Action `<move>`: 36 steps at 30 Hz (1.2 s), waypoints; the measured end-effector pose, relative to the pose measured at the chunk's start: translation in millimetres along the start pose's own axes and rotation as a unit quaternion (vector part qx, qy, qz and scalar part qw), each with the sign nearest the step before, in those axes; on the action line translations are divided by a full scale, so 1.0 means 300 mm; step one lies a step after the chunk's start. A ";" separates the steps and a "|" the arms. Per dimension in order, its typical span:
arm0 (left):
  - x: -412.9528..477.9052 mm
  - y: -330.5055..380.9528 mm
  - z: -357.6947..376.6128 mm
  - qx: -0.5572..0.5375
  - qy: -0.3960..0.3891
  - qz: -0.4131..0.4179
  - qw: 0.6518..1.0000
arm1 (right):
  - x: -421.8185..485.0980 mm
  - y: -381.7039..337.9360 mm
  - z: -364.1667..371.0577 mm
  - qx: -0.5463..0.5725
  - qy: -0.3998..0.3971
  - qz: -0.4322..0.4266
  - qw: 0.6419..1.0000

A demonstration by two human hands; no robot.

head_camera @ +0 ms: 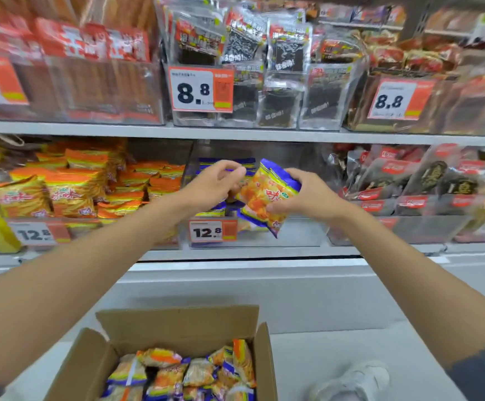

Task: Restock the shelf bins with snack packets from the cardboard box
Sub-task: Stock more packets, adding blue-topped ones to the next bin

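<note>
Store shelving fills the far side. Over the middle bin (296, 234), the right hand (313, 195) grips snack packets (264, 195). The left hand (212, 186) curls beside them, grasp unclear. The cardboard box (177, 325) sits near.

cardboard box (177, 322) cut off below, upper-shelf packets (91, 41) blurred, left hand (215, 186) grip unclear

In the cardboard box (183, 325) lie snack packets (197, 371) — above and behind it, the shelf bin (278, 237) on the lower shelf (235, 254).
</note>
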State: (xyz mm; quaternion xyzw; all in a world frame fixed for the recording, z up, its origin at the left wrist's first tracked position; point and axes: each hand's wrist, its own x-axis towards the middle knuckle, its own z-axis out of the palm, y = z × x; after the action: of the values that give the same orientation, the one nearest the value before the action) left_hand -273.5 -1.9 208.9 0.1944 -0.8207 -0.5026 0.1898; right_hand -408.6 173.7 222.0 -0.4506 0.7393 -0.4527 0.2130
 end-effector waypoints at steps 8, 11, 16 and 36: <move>0.343 -0.141 0.092 0.378 -0.275 0.002 0.884 | 0.194 0.220 -0.170 -0.035 0.119 0.018 0.992; 0.394 -0.185 0.156 0.470 -0.327 -0.026 0.819 | 0.250 0.261 -0.163 -0.070 0.118 0.012 0.990; 0.463 -0.189 0.166 0.552 -0.316 -0.022 0.772 | 0.292 0.266 -0.162 -0.102 0.087 -0.003 0.991; 0.513 -0.258 0.028 0.449 -0.046 -0.050 0.891 | 0.365 0.274 -0.156 -0.252 -0.062 0.024 0.965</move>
State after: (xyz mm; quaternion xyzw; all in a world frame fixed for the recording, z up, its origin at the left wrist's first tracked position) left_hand -399.0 -106.6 153.9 0.2766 -0.9559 -0.0975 0.0188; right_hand -536.5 117.0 184.6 -0.4988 0.8256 -0.2180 0.1485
